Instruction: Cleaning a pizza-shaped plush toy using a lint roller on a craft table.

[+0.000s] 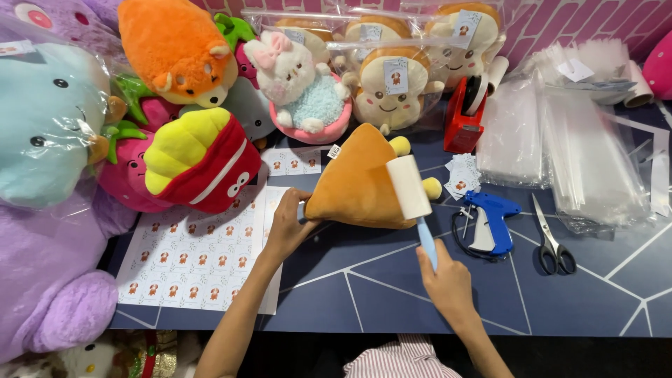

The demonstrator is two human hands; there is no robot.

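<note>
Between the person's two hands lies an orange, wedge-shaped plush toy [353, 182], flat on the dark blue table [392, 280] with its point turned away from the body. The left hand [288, 222] is closed around the toy's near left corner, fingers curled over the edge and thumb apparently tucked beneath, though that part is hidden; the grip looks meant to pin the soft body so it does not slide. The right hand [442, 280] is wrapped shut around the light blue handle of a lint roller [413, 199], whose white drum rests on the toy's right flank, touching the fabric. Holding the handle low and angled up keeps the drum flat against the plush surface.

Just left of the left hand, sheets of small stickers [192, 262] are spread out, partly under the wrist. Beyond them, a heap of plush toys crowds the far left: a red and yellow fries-shaped one [203, 159], an orange carrot-like one [175, 49] and a large purple one [49, 280]. Past the wedge toy, away from both hands, sit bagged toast-shaped plushes [392, 87] and a white rabbit plush [301, 87].

To the right of the right hand, near but apart, lie a blue tagging gun [493, 220] and scissors [553, 245], within easy reach. Farther off are a red tape dispenser [465, 112] and stacks of clear plastic bags [560, 140].
</note>
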